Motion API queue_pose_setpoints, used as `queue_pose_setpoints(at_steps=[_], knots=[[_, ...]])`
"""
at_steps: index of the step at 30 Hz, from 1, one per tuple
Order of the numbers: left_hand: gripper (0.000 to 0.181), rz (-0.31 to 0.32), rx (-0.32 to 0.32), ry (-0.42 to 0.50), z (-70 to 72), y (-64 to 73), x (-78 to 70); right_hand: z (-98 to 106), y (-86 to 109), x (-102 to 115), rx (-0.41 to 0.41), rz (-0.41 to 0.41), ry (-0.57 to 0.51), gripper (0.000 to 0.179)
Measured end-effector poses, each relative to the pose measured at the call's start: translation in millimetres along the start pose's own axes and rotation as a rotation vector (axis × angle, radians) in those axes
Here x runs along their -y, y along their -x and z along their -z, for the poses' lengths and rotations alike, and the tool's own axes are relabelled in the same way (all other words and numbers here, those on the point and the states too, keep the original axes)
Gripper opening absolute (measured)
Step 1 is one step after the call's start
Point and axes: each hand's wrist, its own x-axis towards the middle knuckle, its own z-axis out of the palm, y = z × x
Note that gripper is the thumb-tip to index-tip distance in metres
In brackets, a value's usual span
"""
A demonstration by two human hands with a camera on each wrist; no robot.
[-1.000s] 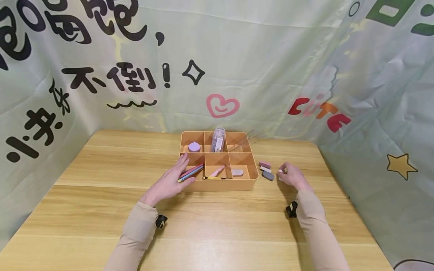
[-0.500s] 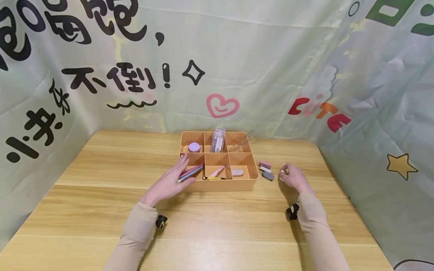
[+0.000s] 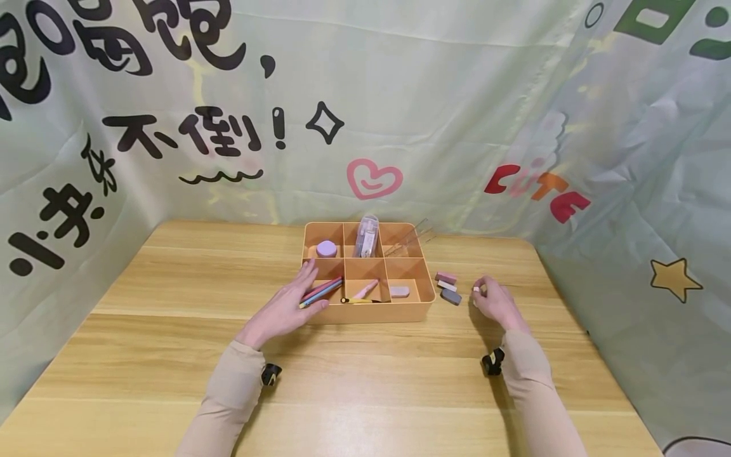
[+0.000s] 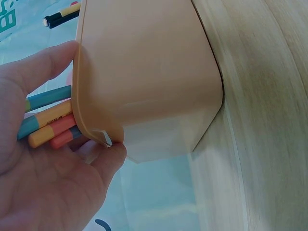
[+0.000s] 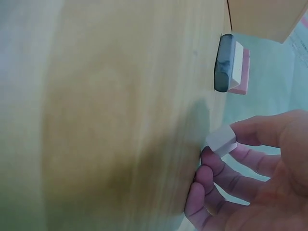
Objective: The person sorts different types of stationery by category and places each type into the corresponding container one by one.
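Note:
An orange six-compartment box stands on the table. My left hand rests at its front left corner, with the thumb and fingertips on the rim and the fingers fairly straight. Several coloured pens stick out of that compartment under the palm. To the right of the box, my right hand pinches a small white eraser between thumb and fingers, close over the tabletop. Between this hand and the box lie a pink eraser, a white one and a dark grey eraser, side by side.
Other compartments hold a purple round-lidded item, a clear purple-tinted case, transparent rulers, a pink pen, a yellow-and-black pen and a pale eraser. A printed cloth hangs behind the table.
My right hand has shifted slightly to the right, away from the row of erasers, with the white eraser in its fingers. The left hand and the box stay in place.

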Motion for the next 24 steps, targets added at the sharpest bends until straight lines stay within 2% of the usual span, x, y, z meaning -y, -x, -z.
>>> queue_pose_setpoints(at_steps=[9,16,24], knots=[[0.081,-0.002,-0.008,-0.001,0.0,0.8,0.7,-1,5.4,3,0.003,0.015,-0.016,0.033],[0.081,-0.004,-0.01,0.004,-0.7,0.6,2.0,-1,8.7,4,-0.007,0.055,-0.04,0.037],[0.081,-0.007,-0.008,0.003,-0.6,0.8,0.8,0,15.9,9,-0.085,0.099,-0.078,0.04]])
